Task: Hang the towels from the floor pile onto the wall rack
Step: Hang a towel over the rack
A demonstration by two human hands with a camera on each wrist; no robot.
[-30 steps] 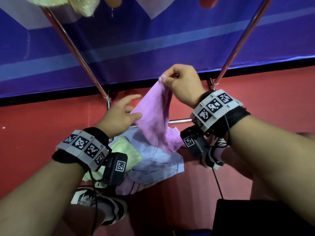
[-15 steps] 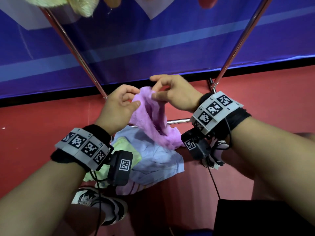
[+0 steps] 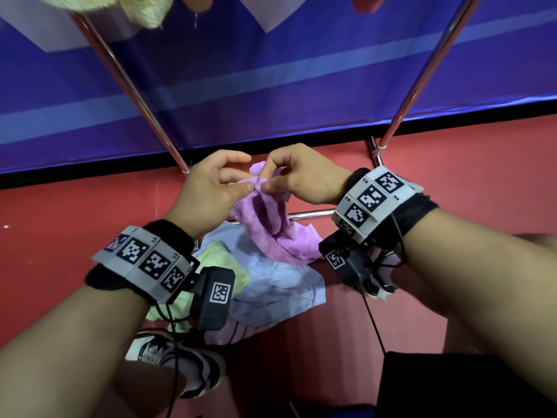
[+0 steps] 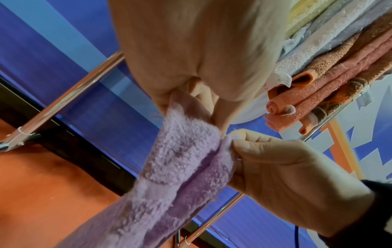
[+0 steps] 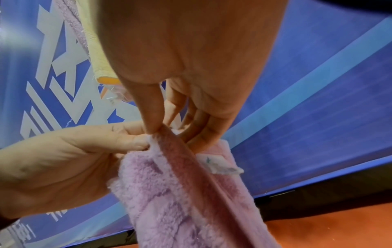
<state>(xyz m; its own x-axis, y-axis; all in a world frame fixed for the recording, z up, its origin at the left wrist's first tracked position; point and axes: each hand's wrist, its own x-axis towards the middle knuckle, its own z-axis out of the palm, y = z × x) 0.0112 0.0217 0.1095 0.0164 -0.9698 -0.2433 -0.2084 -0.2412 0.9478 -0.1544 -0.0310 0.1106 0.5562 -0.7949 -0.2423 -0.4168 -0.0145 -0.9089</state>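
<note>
A fluffy purple towel (image 3: pixel 265 218) hangs from both hands above the floor pile. My left hand (image 3: pixel 247 184) pinches its top edge between thumb and finger, and my right hand (image 3: pixel 269 179) pinches the same edge right beside it. The towel's lower end rests on the pile. In the left wrist view the left hand's fingertips (image 4: pixel 180 102) grip the towel (image 4: pixel 180 167), with the right hand (image 4: pixel 275 167) alongside. In the right wrist view the right hand (image 5: pixel 157 130) nips the folded edge of the towel (image 5: pixel 180 193), which carries a white label.
The pile on the red floor holds a light blue towel (image 3: pixel 271 285), a green towel (image 3: pixel 220 260) and a pink striped one (image 3: pixel 229 333). Chrome rack poles (image 3: pixel 135 86) rise either side, with a low bar (image 3: pixel 310 214). Several towels (image 4: pixel 328 75) hang overhead. My shoes (image 3: pixel 180 366) stand close.
A second ago only my right hand held the purple towel up, and the left was open beside it. The left hand has taken hold of the top edge, next to the right, now lower.
</note>
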